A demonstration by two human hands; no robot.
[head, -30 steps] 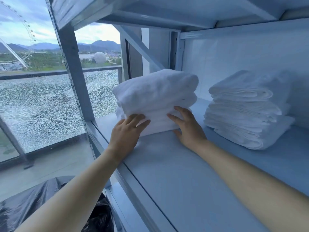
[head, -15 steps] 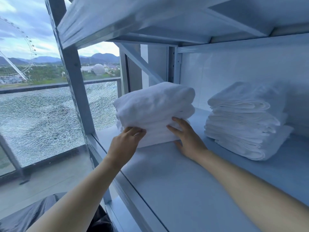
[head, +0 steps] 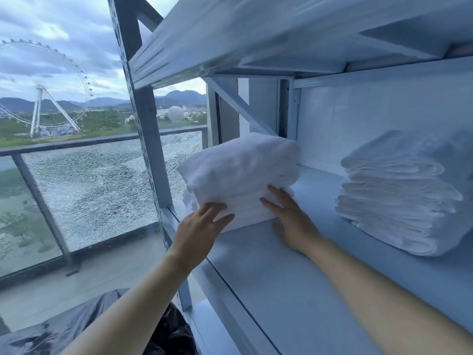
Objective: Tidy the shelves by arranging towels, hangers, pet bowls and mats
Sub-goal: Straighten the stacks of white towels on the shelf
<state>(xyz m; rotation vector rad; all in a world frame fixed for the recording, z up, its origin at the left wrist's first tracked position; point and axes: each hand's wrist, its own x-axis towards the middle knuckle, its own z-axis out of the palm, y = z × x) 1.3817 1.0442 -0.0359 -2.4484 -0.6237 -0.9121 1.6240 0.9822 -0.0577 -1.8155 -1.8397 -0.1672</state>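
Towels fill this shelf [head: 294,278]: a folded white towel stack [head: 238,170] sits at my fingertips near the shelf's left edge; my left hand [head: 199,231] and right hand [head: 294,224] press flat and spread against its front, gripping nothing; a second towel stack [head: 399,190] lies right of my right hand, bare shelf between; no writing legible.

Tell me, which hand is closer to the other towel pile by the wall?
Right. The right hand is nearer that pile, though apart; the left hand is farther.
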